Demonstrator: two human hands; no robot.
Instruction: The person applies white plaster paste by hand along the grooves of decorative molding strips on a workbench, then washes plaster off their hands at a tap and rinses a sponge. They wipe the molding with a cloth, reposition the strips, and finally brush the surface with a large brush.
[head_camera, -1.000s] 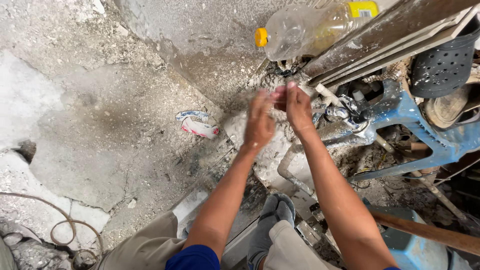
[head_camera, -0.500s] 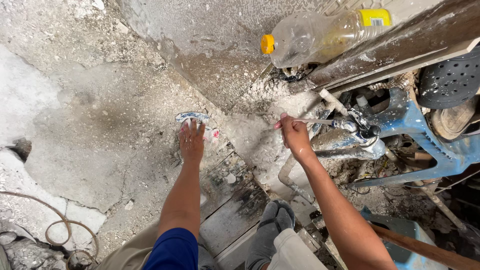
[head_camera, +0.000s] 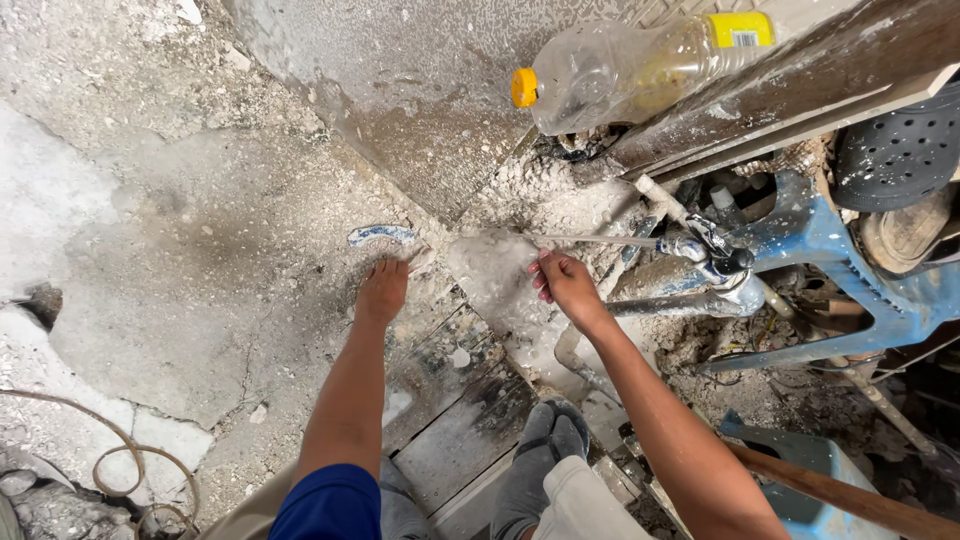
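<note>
My left hand lies palm down on the dusty concrete floor, fingers spread. Its fingertips stop just short of a crumpled blue and white wrapper. My right hand has its fingers curled just under a thin metal rod. This rod sticks out to the left from a dusty metal tool. Whether the fingers actually grip the rod is unclear. A pale lump of rubble sits between my two hands.
A plastic bottle with a yellow cap lies on leaning wooden planks. A blue plastic chair and a black perforated object crowd the right. Dark tiles, my grey shoe, a wire coil and a wooden handle lie near me.
A second ago both hands were together near the tool. My left hand has moved left and down to the floor by the wrapper. My right hand has stayed by the rod.
</note>
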